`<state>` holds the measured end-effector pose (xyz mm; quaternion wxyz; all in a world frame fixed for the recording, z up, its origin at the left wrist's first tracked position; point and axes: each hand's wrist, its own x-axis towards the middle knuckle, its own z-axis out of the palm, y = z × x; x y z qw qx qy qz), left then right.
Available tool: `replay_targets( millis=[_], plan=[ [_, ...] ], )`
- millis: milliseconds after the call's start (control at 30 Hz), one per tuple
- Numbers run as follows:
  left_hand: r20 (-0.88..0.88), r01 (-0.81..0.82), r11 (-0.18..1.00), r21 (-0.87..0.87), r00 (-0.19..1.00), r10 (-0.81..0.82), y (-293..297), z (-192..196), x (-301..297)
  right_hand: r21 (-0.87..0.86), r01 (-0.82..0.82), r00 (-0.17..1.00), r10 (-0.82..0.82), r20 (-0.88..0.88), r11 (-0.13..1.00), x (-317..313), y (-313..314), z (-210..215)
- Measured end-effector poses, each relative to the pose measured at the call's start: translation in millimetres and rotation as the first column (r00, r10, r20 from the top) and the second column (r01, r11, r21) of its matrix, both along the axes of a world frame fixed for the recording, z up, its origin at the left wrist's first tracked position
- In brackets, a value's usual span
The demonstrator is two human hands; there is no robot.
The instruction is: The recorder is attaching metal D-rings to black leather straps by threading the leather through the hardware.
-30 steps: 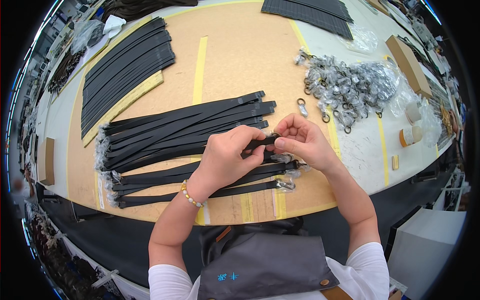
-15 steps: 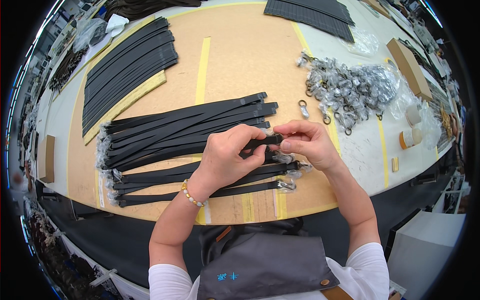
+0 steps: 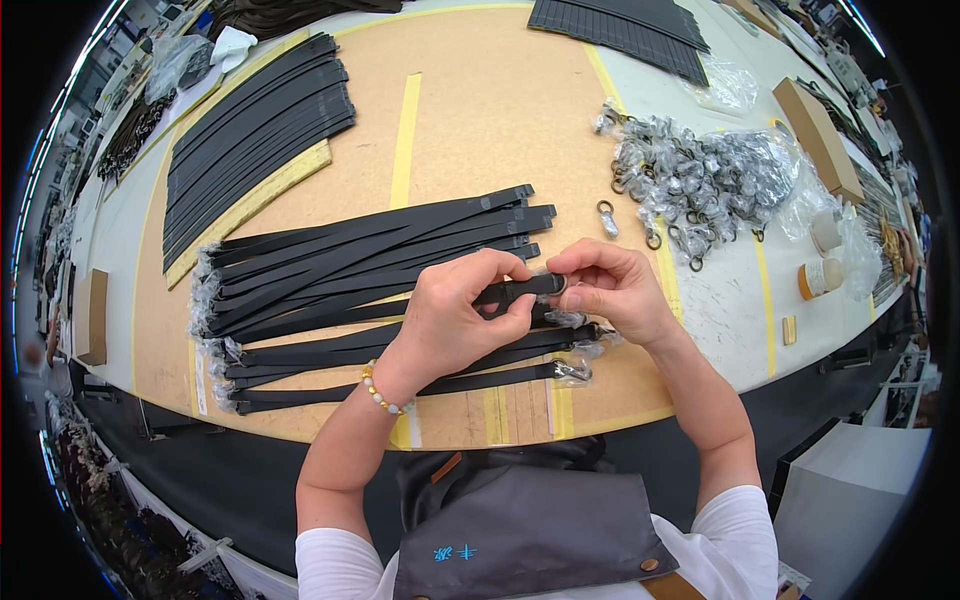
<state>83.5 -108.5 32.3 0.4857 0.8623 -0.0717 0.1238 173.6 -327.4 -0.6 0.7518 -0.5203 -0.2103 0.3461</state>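
Note:
Both hands meet over a fan of black straps (image 3: 350, 265) lying on the tan board (image 3: 470, 110). My left hand (image 3: 455, 315) pinches the end of one black strap (image 3: 515, 292) from above. My right hand (image 3: 610, 290) holds a metal ring (image 3: 557, 285) against that strap's tip. Below the hands lie a few straps with metal clasps (image 3: 572, 371) fitted at their right ends. The strap ends on the left are wrapped in clear film (image 3: 210, 320).
A heap of metal clasps and rings (image 3: 700, 175) in clear plastic lies to the right, two loose clasps (image 3: 607, 217) beside it. More black strap stacks (image 3: 255, 130) lie far left and at the top (image 3: 620, 25). A cardboard box (image 3: 815, 135) and a small jar (image 3: 820, 278) are at right.
The hands have stayed over the same strap; my fingers have shifted slightly along its tip with the ring. Nothing else has moved.

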Motion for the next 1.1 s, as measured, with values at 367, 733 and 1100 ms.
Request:
replay_targets(
  millis=[367,733,1100],
  plan=[
    [-0.138,0.034,0.961,-0.275,0.988,-0.074,0.8,-8.9,0.3,0.172,0.068,0.998,-0.070,0.003,0.983,-14.3,7.4,-13.4],
    [-0.112,0.017,0.959,-0.284,0.992,-0.051,-2.5,-7.2,0.6,0.083,0.148,0.978,-0.158,0.137,0.986,-18.6,8.6,-11.4],
    [-0.101,0.114,0.981,-0.156,0.986,-0.131,-1.7,-3.5,-0.8,-0.029,0.157,0.683,-0.087,0.725,0.987,-2.5,3.4,-0.6]
  ],
)
